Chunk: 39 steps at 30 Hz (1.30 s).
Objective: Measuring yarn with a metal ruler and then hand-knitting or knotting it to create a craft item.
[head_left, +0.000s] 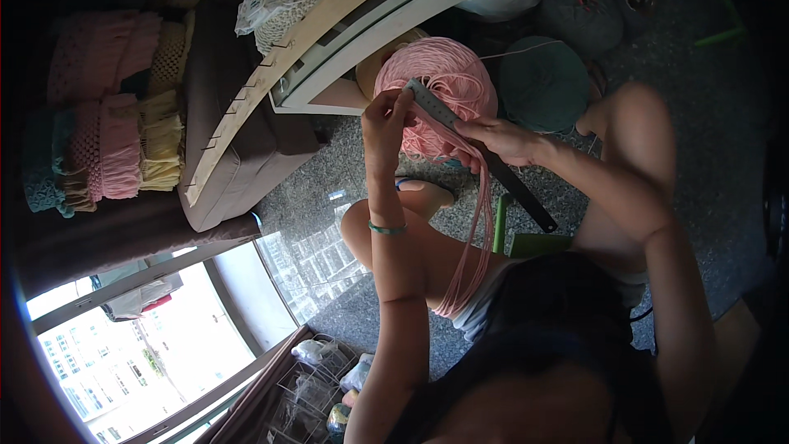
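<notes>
A long metal ruler [523,195] slants across the space above my knees. My right hand [501,141] closes around its middle, with a bundle of pink yarn strands [479,238] running beneath my fingers and down over my thigh. At the ruler's upper end, my left hand [385,125] pinches pink yarn against the edge; the exact grip is partly hidden by the fingers. Just behind both hands sits a big ball of pink yarn [396,67], with loose loops on its top. One thin strand leads from it toward the right.
A dark green yarn ball [546,86] and a grey one [582,16] lie on the speckled floor. A wooden strip with nails [234,107] leans by a white frame [386,25]. Knitted pieces [119,148] drape a brown sofa [234,140]. A wire rack [292,399] stands near the window.
</notes>
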Available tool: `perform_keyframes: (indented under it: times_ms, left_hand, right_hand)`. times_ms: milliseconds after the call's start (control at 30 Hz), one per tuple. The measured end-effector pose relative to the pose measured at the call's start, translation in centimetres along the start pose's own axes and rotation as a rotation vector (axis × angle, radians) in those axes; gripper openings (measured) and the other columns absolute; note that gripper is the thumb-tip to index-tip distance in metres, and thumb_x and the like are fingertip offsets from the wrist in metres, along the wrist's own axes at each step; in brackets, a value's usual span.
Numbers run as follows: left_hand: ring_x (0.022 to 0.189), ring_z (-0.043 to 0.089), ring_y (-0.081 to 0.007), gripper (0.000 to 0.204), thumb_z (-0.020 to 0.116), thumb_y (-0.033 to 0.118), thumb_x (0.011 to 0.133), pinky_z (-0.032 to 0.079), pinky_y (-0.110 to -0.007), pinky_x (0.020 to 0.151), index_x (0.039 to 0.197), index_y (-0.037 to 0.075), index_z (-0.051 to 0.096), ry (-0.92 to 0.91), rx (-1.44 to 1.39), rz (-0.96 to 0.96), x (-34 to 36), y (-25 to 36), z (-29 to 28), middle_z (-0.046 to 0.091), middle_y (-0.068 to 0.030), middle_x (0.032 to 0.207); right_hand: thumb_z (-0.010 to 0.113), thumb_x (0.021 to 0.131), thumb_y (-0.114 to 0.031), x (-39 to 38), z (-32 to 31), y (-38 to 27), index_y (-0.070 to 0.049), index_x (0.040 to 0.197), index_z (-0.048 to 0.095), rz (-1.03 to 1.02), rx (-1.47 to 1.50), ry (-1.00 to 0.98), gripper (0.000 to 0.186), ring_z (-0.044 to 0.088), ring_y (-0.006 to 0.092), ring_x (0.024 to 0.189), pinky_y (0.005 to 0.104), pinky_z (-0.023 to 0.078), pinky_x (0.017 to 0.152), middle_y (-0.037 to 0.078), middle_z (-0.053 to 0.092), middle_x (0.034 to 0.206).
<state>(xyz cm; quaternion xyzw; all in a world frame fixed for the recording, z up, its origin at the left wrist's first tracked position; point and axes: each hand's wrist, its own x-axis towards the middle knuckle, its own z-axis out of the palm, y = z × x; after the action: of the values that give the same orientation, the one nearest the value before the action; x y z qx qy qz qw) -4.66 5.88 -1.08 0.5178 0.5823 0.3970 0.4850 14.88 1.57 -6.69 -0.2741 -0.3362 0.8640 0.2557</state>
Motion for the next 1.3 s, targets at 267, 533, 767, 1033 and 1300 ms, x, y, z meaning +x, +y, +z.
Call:
perform_keyframes:
  times_ms: [267, 533, 767, 1033, 1300]
  left_hand:
    - [0.060, 0.053, -0.0065, 0.021, 0.062, 0.017, 0.086, 0.044, -0.020, 0.054, 0.090, -0.003, 0.064, -0.068, 0.015, 0.011, 0.1, 0.3, -0.6, 0.059, -0.0029, 0.069]
    - [0.058, 0.050, -0.0056, 0.018, 0.062, 0.015, 0.086, 0.041, -0.019, 0.054, 0.089, -0.002, 0.065, -0.064, -0.090, -0.042, 0.3, -0.1, -1.4, 0.057, -0.0010, 0.066]
    - [0.058, 0.049, -0.0043, 0.016, 0.062, 0.015, 0.086, 0.039, -0.018, 0.053, 0.088, -0.001, 0.065, -0.020, -0.134, -0.048, 0.3, -0.1, -2.0, 0.056, 0.0002, 0.065]
    - [0.057, 0.045, -0.0029, 0.012, 0.060, 0.012, 0.087, 0.036, -0.016, 0.051, 0.085, 0.001, 0.063, 0.046, -0.115, -0.067, 0.2, 0.3, -1.6, 0.052, 0.0030, 0.064]
    - [0.058, 0.046, -0.0035, 0.016, 0.061, 0.013, 0.087, 0.037, -0.016, 0.051, 0.089, -0.002, 0.064, 0.058, -0.152, -0.026, 0.3, -0.2, -2.2, 0.054, 0.0017, 0.066]
  right_hand:
    - [0.034, 0.098, -0.037, -0.1, -0.2, -0.5, 0.000, 0.108, 0.056, 0.032, -0.029, -0.082, 0.044, 0.059, 0.0126, 0.065, 0.0248, 0.050, 0.057, 0.007, 0.060, 0.075]
    - [0.038, 0.097, -0.035, -0.3, 0.1, -0.5, 0.000, 0.116, 0.051, 0.062, 0.091, -0.040, 0.042, 0.063, 0.0173, 0.074, 0.0300, 0.053, 0.066, 0.012, 0.064, 0.087]
    - [0.044, 0.096, -0.027, -0.7, 0.3, -1.6, 0.001, 0.113, 0.055, 0.096, 0.165, -0.092, 0.034, 0.064, 0.0172, 0.087, 0.0303, 0.053, 0.076, 0.016, 0.065, 0.099]
    - [0.060, 0.083, -0.005, -0.3, -0.6, -0.5, 0.002, 0.105, 0.059, -0.076, -0.099, -0.176, 0.023, 0.064, 0.0155, 0.087, 0.0269, 0.052, 0.078, 0.014, 0.066, 0.099]
    - [0.060, 0.083, -0.006, -0.7, -0.5, -0.9, 0.001, 0.111, 0.054, -0.024, -0.113, -0.185, 0.029, 0.062, 0.0122, 0.085, 0.0248, 0.050, 0.074, 0.010, 0.066, 0.096]
